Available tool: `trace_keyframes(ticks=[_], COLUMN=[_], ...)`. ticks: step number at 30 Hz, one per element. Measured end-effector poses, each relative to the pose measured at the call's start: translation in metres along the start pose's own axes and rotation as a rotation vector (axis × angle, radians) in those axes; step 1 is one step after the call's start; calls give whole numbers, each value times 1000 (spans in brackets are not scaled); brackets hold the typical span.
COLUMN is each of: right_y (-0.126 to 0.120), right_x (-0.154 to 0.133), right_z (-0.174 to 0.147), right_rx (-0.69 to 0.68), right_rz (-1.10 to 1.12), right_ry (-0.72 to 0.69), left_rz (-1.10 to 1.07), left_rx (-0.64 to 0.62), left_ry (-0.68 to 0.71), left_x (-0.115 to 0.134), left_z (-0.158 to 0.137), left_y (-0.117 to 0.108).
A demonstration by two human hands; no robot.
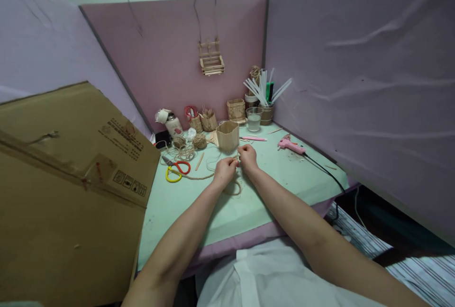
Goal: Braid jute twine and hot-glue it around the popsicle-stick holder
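My left hand (226,171) and my right hand (248,157) meet over the middle of the table, fingers pinched close together. Between them runs a tan twine (233,189), which loops below my fingers and trails off to the left. Just behind my hands stands a pot made of wooden craft sticks (228,136). Scissors with red and yellow handles (177,170) lie to the left, beside a single craft stick (199,161). Balls of twine (199,141) and loose strands sit farther back.
A pink glue gun (291,145) with a black cord rests at the right. Behind are a cup of water (253,120), a holder of white glue sticks (266,113), a pink pen (254,139) and a bottle (174,124). A large cardboard sheet (71,193) borders the left side.
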State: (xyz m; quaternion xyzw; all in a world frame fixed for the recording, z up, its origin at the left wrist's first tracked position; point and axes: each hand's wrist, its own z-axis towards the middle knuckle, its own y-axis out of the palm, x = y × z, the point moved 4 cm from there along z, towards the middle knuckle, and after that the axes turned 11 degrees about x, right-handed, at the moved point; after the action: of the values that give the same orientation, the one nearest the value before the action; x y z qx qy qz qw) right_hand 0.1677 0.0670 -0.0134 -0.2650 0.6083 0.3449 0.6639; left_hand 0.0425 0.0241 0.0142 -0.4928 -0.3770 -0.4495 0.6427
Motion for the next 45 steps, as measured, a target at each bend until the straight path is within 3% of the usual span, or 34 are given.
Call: trace_keyframes(ticks=[4, 9, 15, 21, 28, 38, 45], right_y=[-3, -7, -4, -2, 3, -2, 0], right_x=[-13, -30, -37, -32, -32, -34, -31], right_z=[-4, -11, -14, -15, -30, -26, -25], right_rx=[-87, -224, -353, -431, -652, -560, -513], right_rz=[52, 154, 235, 190, 130, 156, 161], right_ry=[-39, -37, 38, 113, 121, 120, 114], left_rz=[-45, -121, -83, -125, -116, -215, -299], left_rx=[-23, 37, 60, 32, -11, 107, 56], left_ry=[-32, -69, 53, 94, 107, -6, -80], left_x=[-2, -3, -1, -1, -6, -4, 0], left_z=[-2, -1, 1, 0, 2, 4, 4], left_y=[-5, -14, -18, -18, -13, -20, -21])
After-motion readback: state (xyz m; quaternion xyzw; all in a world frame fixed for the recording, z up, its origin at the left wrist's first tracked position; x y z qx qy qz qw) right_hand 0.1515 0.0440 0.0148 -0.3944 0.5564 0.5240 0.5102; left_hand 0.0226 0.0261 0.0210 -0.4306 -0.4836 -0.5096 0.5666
